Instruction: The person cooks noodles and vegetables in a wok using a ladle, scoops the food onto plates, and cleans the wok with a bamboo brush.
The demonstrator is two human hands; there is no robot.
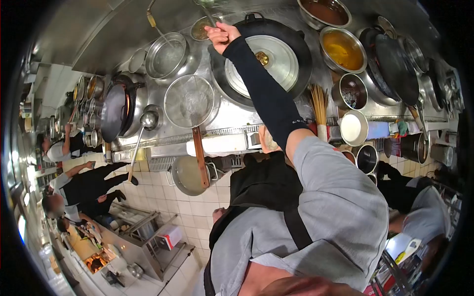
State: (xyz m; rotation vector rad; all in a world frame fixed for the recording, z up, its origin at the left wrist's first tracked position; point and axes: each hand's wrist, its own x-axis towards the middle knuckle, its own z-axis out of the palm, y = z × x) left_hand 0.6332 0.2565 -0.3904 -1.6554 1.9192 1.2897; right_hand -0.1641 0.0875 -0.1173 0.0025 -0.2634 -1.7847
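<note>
My right hand (223, 37), in a black sleeve, reaches far over the stove. Its fingers are curled at the end of a slim metal handle (209, 18); what the handle belongs to does not show clearly. Close by on the left is a small round strainer (200, 29). Below my forearm, a wok (224, 81) holds a silver lid (281, 81) with a brass knob (261, 58). My left hand (217, 214) hangs low beside my black apron, mostly hidden, so its fingers cannot be made out.
A mesh skimmer (190, 101) with a wooden handle and a ladle (149, 119) overhang the counter's front edge. A pot (190, 177) sits below. Right of the wok are a bamboo brush (320, 106) and a bowl of yellow liquid (343, 49). Co-workers (86, 182) stand on both sides.
</note>
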